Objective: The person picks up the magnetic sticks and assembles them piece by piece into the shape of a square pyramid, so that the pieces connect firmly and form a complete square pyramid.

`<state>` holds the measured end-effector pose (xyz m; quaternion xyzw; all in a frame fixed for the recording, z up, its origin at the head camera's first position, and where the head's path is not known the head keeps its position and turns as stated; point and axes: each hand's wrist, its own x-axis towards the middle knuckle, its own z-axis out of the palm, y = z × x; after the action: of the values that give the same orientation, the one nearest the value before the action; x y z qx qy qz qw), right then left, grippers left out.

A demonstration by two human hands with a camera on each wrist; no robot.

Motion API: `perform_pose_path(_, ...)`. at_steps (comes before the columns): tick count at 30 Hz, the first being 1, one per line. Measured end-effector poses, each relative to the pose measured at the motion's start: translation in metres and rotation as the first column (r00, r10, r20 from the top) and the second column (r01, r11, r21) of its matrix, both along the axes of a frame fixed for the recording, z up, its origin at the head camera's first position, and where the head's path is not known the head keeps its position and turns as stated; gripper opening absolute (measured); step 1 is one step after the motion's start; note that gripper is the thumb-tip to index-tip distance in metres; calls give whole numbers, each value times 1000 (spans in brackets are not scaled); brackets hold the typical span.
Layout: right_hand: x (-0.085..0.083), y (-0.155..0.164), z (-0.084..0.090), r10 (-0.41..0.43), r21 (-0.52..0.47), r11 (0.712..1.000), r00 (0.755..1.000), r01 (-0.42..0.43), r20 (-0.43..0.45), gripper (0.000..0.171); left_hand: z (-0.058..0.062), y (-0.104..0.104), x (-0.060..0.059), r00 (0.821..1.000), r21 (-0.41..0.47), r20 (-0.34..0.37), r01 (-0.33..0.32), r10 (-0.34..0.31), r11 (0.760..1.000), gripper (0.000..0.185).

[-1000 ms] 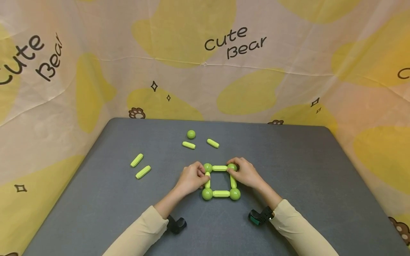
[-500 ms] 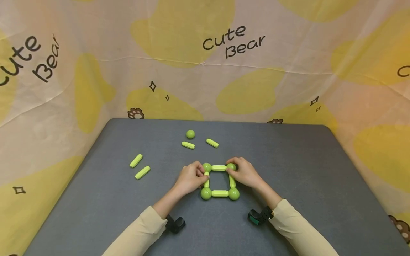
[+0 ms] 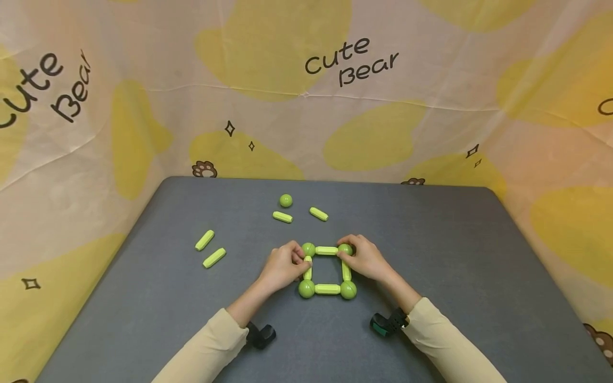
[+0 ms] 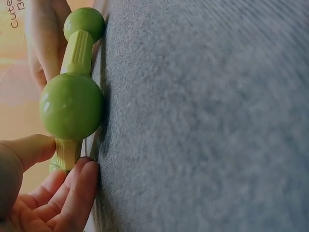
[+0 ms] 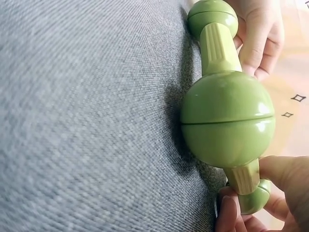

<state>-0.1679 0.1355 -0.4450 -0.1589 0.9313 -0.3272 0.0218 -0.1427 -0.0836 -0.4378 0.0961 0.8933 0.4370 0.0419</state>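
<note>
This looks like a small recording corner set up for play, not a real home room. A cloth backdrop (image 3: 306,96) with yellow patches, paw prints and the words "Cute Bear" closes three sides around a grey fabric-covered counter (image 3: 455,255), where green toy sticks (image 3: 209,249) lie.

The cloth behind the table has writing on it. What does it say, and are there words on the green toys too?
"Cute Bear" on the backdrop cloth, top middle.
"Cute Bear" again on the cloth at the left, partly cut off by the picture's edge.
A lone "C" at the right edge, the rest out of view.
The green square of balls and sticks and the loose sticks show no words.
</note>
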Motion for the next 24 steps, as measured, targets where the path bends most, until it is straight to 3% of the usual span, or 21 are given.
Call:
perform_pose_path(7, 6, 2, 2, -38, 11, 999, 999, 38, 12, 35, 3, -18, 0, 997, -87, -71, -32, 26, 996, 12)
perform_pose_path(15, 14, 5, 3, -40, 20, 999, 999, 40, 6, 44, 23, -61, 0, 991, -47, -129, -32, 26, 998, 14)
perform_pose_path(24, 19, 5, 4, -46, -5, 999, 997, 47, 58, 46, 30, -109, 0, 964, -108, -247, -123, 93, 986, 18)
